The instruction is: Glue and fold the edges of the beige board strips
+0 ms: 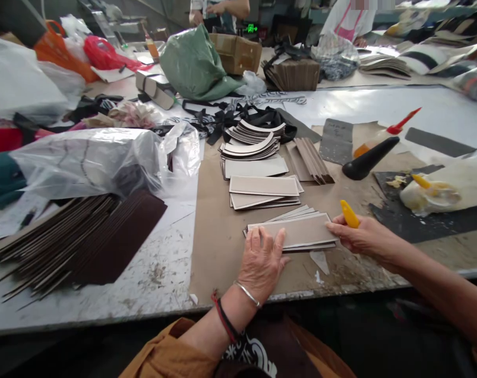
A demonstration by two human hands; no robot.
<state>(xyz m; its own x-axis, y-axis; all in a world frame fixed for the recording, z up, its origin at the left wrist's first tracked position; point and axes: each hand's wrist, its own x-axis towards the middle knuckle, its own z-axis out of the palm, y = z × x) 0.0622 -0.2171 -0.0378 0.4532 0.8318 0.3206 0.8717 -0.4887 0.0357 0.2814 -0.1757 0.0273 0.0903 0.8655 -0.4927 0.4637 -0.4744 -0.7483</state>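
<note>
Near the front edge of the scuffed white table [155, 278], the card strips [301, 231] are pale beige on a tan paper sheet [218, 231], and the nozzle [349, 214] in the right hand [360, 237] is bright yellow. The wrist of the left hand [260, 262] carries a silver bangle [248, 294] and red and black threads [223, 317]. Toward the left edge the fanned boards [116, 236] are dark brown; by the far edge a bag [194, 63] is green.

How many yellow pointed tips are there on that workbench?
2. One yellow tip sticks up from the right hand beside the card stack; the other yellow tip tops the smeared bottle lying at far right. Clutter may hide more.
</note>
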